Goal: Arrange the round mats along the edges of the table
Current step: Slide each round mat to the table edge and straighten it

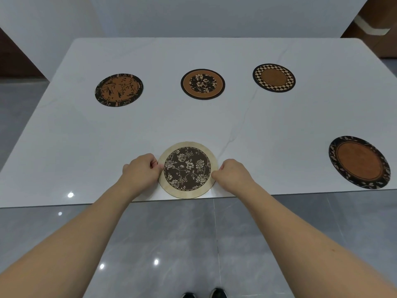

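Note:
A cream-rimmed round mat with a dark rose pattern (187, 170) lies flat at the near edge of the white table (86, 147), its rim just at the table's front. My left hand (141, 168) pinches its left rim and my right hand (232, 174) pinches its right rim. Three more mats sit in a row farther back: a brown one with dark branches (119, 89) at the left, a brown-rimmed one with a dark floral centre (202, 84) in the middle, and a checker-rimmed one (274, 77) at the right. A leaf-rimmed brown mat (359, 161) lies near the right front corner.
Glossy grey floor tiles (171, 244) run below the table's front edge, and the tips of dark shoes (204, 294) show at the bottom. A white wall stands behind the table, with dark wooden furniture (378, 22) at the far right.

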A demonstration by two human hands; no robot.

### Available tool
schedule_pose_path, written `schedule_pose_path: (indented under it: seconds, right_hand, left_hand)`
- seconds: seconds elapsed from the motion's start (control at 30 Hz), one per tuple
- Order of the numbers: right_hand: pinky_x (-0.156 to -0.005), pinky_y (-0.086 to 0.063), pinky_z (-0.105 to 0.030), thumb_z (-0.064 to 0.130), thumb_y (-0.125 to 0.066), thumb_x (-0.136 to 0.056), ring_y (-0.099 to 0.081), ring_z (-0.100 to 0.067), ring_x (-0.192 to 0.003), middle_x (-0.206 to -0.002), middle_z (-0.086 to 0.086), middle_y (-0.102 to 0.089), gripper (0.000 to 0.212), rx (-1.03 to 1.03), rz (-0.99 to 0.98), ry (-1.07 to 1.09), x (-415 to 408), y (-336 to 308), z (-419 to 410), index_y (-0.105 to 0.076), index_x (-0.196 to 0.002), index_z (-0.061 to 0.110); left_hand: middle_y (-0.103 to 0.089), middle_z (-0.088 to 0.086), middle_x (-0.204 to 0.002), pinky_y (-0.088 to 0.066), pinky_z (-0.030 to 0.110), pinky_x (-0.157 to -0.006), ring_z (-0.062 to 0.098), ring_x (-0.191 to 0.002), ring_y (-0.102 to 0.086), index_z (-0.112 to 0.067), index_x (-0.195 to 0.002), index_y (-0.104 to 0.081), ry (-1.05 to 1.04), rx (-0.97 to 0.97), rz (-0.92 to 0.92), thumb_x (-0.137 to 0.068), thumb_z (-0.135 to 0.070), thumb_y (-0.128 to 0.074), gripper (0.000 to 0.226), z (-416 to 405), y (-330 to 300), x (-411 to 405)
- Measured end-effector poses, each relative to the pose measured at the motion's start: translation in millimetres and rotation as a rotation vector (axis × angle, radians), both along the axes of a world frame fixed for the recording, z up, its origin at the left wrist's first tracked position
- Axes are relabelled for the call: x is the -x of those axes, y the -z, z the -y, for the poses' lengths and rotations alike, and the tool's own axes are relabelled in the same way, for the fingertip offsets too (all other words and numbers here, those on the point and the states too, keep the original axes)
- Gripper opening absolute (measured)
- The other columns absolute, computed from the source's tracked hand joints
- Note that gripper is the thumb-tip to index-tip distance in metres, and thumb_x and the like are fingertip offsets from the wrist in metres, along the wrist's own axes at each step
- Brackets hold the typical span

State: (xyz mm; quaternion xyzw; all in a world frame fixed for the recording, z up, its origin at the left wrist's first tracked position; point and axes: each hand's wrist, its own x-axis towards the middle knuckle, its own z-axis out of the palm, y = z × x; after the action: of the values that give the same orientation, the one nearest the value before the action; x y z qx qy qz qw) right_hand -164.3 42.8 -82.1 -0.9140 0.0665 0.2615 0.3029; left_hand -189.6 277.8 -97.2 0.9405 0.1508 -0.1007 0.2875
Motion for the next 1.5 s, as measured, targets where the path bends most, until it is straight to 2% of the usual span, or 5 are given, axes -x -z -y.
schedule_pose_path:
  seconds: [0.67, 0.77, 0.87, 1.03, 1.5]
  right_hand:
    - [-0.059, -0.047, -0.03, 0.023, -0.055, -0.079, -0.052, -0.026, -0.063, -0.067, -0.004, -0.056, 0.02, 0.067, -0.14, -0.068, -13.2, -18.7, -4.6, -0.045, -0.066, 0.011]
    - [-0.06, -0.038, -0.029, 0.03, -0.051, -0.085, -0.052, -0.026, -0.081, -0.086, -0.005, -0.056, 0.019, 0.212, -0.029, -0.155, -11.5, -34.2, -6.5, -0.05, -0.083, 0.011]
    - [-0.084, -0.044, -0.036, 0.034, -0.046, -0.091, -0.051, -0.029, -0.11, -0.124, -0.011, -0.053, 0.042, 0.217, 0.144, -0.229, -11.5, -58.8, -14.0, -0.048, -0.124, 0.008]
    - [-0.117, -0.02, -0.039, 0.035, -0.034, -0.099, -0.02, -0.029, -0.143, -0.156, -0.015, -0.021, 0.061, 0.266, 0.397, -0.486, -12.0, -127.5, -44.9, -0.018, -0.149, 0.005]
    - [-0.121, -0.002, -0.039, 0.034, -0.03, -0.1, -0.001, -0.025, -0.148, -0.161, -0.011, -0.003, 0.064, 0.177, 0.678, -0.781, 63.3, -276.3, -210.4, -0.006, -0.151, 0.005]
  left_hand:
    - [-0.052, -0.007, -0.074, -0.039, 0.041, -0.086, 0.024, -0.082, -0.054, -0.029, -0.101, -0.044, 0.078, -0.023, -0.139, -0.091, -0.029, -0.051, 0.012, 4.0, -14.3, -8.6]
    - [-0.059, 0.005, -0.102, -0.047, 0.04, -0.083, 0.028, -0.094, -0.056, -0.021, -0.114, -0.046, 0.078, -0.043, -0.14, -0.09, -0.027, -0.051, 0.025, 9.9, -30.9, -11.5]
    - [-0.051, 0.011, -0.129, -0.044, 0.042, -0.092, 0.031, -0.114, -0.05, -0.014, -0.133, -0.042, 0.048, -0.144, -0.01, -0.094, -0.028, -0.044, 0.041, 11.6, -60.1, -7.7]
    - [-0.053, 0.02, -0.131, -0.04, 0.046, -0.099, 0.037, -0.116, -0.05, 0.0, -0.134, -0.044, 0.09, -0.376, 0.317, -0.094, -0.023, -0.049, 0.046, -20.1, -130.9, 5.2]
    - [-0.03, 0.021, -0.152, -0.012, 0.051, -0.117, 0.037, -0.141, -0.024, 0.001, -0.144, -0.03, -0.214, -0.575, 0.376, -0.096, -0.029, -0.044, 0.058, -208.7, -293.6, 132.0]
